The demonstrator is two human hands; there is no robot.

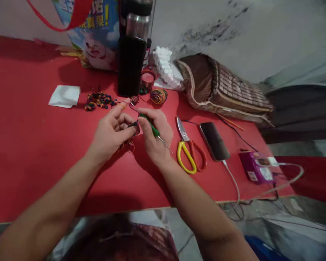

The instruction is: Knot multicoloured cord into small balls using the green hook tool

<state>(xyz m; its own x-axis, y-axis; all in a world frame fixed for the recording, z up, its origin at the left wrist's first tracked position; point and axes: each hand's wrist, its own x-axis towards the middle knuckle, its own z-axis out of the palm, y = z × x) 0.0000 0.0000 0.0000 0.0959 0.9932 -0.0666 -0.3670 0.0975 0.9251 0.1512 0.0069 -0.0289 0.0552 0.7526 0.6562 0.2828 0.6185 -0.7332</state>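
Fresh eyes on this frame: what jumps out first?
Probably the bright red table, with two hands at its middle: the right hand holds a green-handled tool, the left hand pinches a dark yarn piece. Next, the yellow-and-red scissors lying right of the hands, and the colorful bag at the back left.

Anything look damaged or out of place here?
Yes: dark specks streak the pale wall above the brown checked item, a patchy blemish; stain or mould, I can't tell. Nothing on the red table looks spilled.
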